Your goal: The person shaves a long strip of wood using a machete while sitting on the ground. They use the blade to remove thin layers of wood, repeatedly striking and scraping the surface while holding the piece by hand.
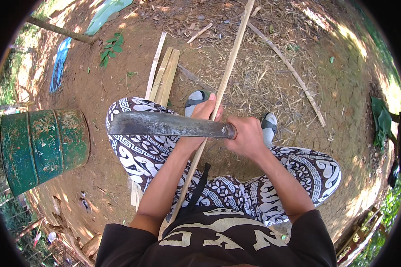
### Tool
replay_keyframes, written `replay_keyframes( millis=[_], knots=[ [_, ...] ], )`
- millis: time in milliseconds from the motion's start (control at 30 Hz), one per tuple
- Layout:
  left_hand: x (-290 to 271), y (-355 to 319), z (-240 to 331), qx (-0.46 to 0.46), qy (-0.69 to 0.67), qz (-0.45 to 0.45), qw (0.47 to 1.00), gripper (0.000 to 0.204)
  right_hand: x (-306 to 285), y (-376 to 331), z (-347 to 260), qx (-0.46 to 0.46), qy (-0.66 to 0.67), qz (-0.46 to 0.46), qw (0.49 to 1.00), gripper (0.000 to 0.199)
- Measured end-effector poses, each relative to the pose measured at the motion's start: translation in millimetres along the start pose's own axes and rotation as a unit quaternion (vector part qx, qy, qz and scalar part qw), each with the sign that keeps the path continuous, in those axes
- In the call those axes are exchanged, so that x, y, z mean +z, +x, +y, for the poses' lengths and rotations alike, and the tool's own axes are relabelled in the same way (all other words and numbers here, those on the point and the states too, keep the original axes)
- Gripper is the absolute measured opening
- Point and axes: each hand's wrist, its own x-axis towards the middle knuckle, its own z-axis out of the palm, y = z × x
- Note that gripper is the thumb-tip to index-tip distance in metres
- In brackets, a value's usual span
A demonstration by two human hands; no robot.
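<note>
My right hand [246, 137] is closed round the handle of a machete [165, 124]. Its broad, dark, worn blade points left and passes over my left wrist and across a long wooden strip. My left hand [208, 109] grips that pale wooden strip [231, 62], its thumb against the side. The strip slants from beside my waist up to the far edge of the view. Part of my left hand is hidden under the blade, and whether the blade touches the wood I cannot tell.
Several cut wooden strips [165, 78] lie beside my left knee. A rusty green drum [44, 147] rests at the left. Shavings [258, 75] cover the dirt ahead, with a long thin stick [294, 71] among them. Blue strands [59, 66] lie far left, near a branch [60, 29].
</note>
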Motion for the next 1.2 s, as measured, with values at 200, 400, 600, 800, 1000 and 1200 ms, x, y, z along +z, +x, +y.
replay_keyframes(
  millis=[200, 400, 600, 800, 1000, 1200],
  knots=[
    [6, -8, 7, 0.008, 0.071, 0.001, 0.997, 0.053, -2, 4, 9, -0.04, -0.032, 0.05, 0.997, 0.021],
    [5, -10, 1, -0.028, -0.043, -0.067, 0.996, 0.051, -16, 19, 58, 0.039, -0.09, 0.155, 0.983, 0.016],
    [12, -7, 4, -0.055, -0.017, -0.037, 0.998, 0.051, -69, 39, 75, 0.138, -0.212, 0.237, 0.938, 0.013],
    [10, -9, 8, -0.051, -0.004, -0.031, 0.998, 0.05, -39, 19, 46, 0.011, -0.121, 0.127, 0.984, 0.01],
    [6, -31, -12, -0.067, 0.061, -0.031, 0.995, 0.053, -72, 24, 89, 0.096, -0.168, 0.148, 0.97, 0.009],
    [7, -20, -16, -0.132, 0.026, -0.04, 0.99, 0.052, -94, 35, 126, 0.299, -0.223, 0.192, 0.908, 0.022]
  ],
)
